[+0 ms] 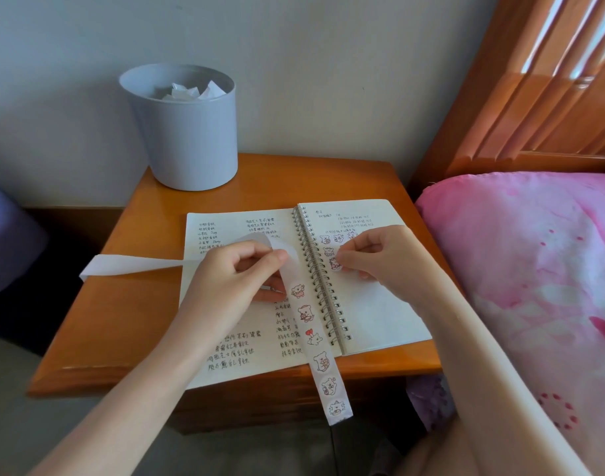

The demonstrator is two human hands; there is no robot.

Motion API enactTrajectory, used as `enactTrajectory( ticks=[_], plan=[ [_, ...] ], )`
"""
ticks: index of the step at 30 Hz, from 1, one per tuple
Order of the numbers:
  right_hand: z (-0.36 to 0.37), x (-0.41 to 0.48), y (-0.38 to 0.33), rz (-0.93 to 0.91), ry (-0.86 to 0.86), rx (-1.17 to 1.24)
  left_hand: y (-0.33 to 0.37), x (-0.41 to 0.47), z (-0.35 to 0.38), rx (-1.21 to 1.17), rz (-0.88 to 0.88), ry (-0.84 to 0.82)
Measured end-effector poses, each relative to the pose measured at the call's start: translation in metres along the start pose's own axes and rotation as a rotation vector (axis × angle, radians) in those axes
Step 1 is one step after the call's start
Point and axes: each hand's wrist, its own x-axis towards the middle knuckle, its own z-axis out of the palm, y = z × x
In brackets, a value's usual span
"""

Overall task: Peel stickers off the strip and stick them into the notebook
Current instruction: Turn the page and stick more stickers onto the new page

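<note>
A spiral notebook (pixel 380 304) lies open on a wooden bedside table (pixel 129 304), handwriting covering its left page. The left hand (pixel 239 273) hovers over that page, thumb and forefinger clamped on the sticker strip (pixel 320 359) where it bends: bare backing trails left past the notebook's edge, while the part carrying cartoon stickers runs beside the spiral and hangs off the table's near edge. The right hand (pixel 387 252), fingers curled, pinches a sticker (pixel 334 263) against the right page, just below three stuck ones. A grey bin (pixel 187 132) of crumpled paper stands at the far left corner
</note>
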Motion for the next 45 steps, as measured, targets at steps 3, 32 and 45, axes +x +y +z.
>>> enactTrajectory(
  ticks=[3, 32, 45],
  plan=[
    [0.001, 0.000, 0.000, 0.000, 0.005, -0.001, 0.000, 0.000, 0.000, -0.004, 0.000, 0.000],
    [0.007, 0.000, 0.005, -0.048, 0.069, -0.098, 0.001, -0.002, 0.001, 0.008, 0.004, 0.000],
    [0.009, 0.002, 0.007, -0.119, 0.127, -0.183, 0.002, -0.002, 0.003, -0.011, 0.023, 0.004]
  ],
)
